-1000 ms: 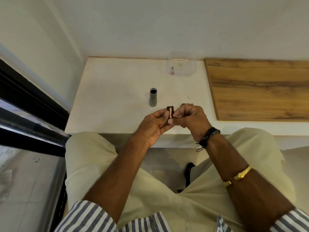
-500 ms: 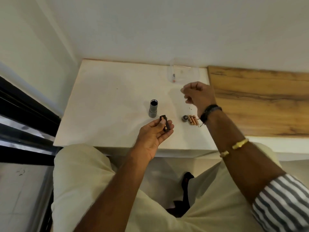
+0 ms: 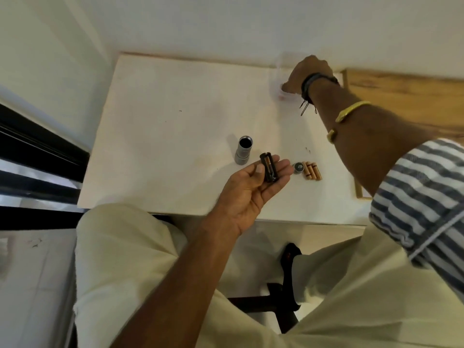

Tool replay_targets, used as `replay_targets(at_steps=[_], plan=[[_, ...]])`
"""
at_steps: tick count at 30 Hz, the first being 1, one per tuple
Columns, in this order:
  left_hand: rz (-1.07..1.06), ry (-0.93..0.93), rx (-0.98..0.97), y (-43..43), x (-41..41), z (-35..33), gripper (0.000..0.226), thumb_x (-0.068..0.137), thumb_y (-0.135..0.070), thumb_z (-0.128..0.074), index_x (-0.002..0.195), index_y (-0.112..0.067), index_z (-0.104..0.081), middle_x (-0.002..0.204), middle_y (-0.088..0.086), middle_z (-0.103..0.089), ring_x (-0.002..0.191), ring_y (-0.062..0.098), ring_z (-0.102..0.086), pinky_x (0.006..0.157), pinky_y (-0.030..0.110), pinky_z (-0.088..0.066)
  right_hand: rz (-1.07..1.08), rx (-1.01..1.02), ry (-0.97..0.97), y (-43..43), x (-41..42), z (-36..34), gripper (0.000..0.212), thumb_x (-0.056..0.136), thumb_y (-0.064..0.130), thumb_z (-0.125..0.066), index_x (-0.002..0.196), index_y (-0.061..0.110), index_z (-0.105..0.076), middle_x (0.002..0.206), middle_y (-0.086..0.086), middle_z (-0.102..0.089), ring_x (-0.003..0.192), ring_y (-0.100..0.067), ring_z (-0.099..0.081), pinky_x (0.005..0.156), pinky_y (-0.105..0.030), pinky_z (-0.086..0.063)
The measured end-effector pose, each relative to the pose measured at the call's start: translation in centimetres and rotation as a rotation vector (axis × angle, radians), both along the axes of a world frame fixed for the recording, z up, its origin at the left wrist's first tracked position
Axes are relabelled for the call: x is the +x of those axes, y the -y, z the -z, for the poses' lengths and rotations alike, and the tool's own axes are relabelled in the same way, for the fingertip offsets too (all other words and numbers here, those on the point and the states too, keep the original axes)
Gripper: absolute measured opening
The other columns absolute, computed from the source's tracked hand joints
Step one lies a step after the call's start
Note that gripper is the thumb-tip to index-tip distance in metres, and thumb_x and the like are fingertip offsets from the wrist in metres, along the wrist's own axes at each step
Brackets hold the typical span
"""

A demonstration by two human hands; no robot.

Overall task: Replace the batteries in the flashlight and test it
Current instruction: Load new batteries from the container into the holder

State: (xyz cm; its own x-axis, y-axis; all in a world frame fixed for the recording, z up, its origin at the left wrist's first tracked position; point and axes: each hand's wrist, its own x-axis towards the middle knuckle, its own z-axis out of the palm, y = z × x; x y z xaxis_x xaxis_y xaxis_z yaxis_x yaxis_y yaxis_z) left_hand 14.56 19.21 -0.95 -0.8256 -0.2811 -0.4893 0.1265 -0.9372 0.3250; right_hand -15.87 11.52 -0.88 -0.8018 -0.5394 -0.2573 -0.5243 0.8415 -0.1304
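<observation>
My left hand (image 3: pixel 253 187) lies palm up over the table's front edge, thumb pressed on a black battery holder (image 3: pixel 269 167) with one gold battery in it. The grey flashlight body (image 3: pixel 243 150) stands upright on the white table (image 3: pixel 160 136), open end up, just left of the holder. The flashlight's round end cap (image 3: pixel 298 168) and several gold batteries (image 3: pixel 311 170) lie on the table right of my left fingertips. My right hand (image 3: pixel 305 74) is stretched to the far edge, into a clear plastic container (image 3: pixel 277 82). Its fingers are hidden.
A wooden board (image 3: pixel 406 96) lies on the right side of the table. A white wall runs behind the table. A dark window frame (image 3: pixel 37 156) is at the left. My lap in pale trousers sits below the table's front edge.
My right hand let go of the holder and moved up and right to the clear container at the far edge. My left hand opened flat with the holder lying on it.
</observation>
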Motion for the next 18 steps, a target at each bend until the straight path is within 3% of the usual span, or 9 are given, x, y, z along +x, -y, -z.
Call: replay_targets(at_steps=[7,11,14,18], plan=[[0.018,-0.029,0.0,0.2,0.0,0.1,0.032,0.106,-0.008,-0.036,0.128,0.007,-0.053,0.126,0.026,-0.064,0.118,0.036,-0.063,0.091,0.037,-0.056,0.056,-0.086,0.005,0.4,0.2,0.9,0.049,0.078,0.035,-0.065,0.12,0.008,-0.063,0.124,-0.013,-0.066,0.114,-0.037,-0.063,0.081,-0.034,-0.049],[-0.004,-0.014,-0.023,0.2,0.0,0.0,0.03,0.106,-0.007,-0.038,0.125,0.007,-0.055,0.123,0.026,-0.065,0.116,0.035,-0.064,0.091,0.037,-0.057,0.182,-0.428,0.1,-1.6,1.9,-1.2,0.031,0.076,0.023,-0.065,0.106,0.02,-0.071,0.11,-0.003,-0.073,0.093,-0.019,-0.07,0.078,-0.031,-0.059],[-0.031,-0.001,-0.028,-0.1,0.0,-0.2,0.03,0.105,-0.006,-0.04,0.127,0.009,-0.053,0.122,0.027,-0.065,0.114,0.037,-0.065,0.09,0.038,-0.057,0.297,-0.858,0.381,-4.5,4.4,-3.3,0.022,0.082,0.012,-0.065,0.103,0.013,-0.07,0.093,-0.009,-0.077,0.068,-0.019,-0.077,0.067,-0.04,-0.065],[-0.047,0.022,-0.036,-0.7,0.2,-0.6,0.029,0.104,-0.005,-0.042,0.127,0.01,-0.052,0.121,0.028,-0.066,0.113,0.037,-0.066,0.088,0.038,-0.058,0.422,-1.225,0.888,-8.8,8.0,-5.3,0.019,0.09,-0.001,-0.068,0.107,0.007,-0.067,0.083,-0.009,-0.075,0.076,-0.027,-0.077,0.069,-0.035,-0.063]])
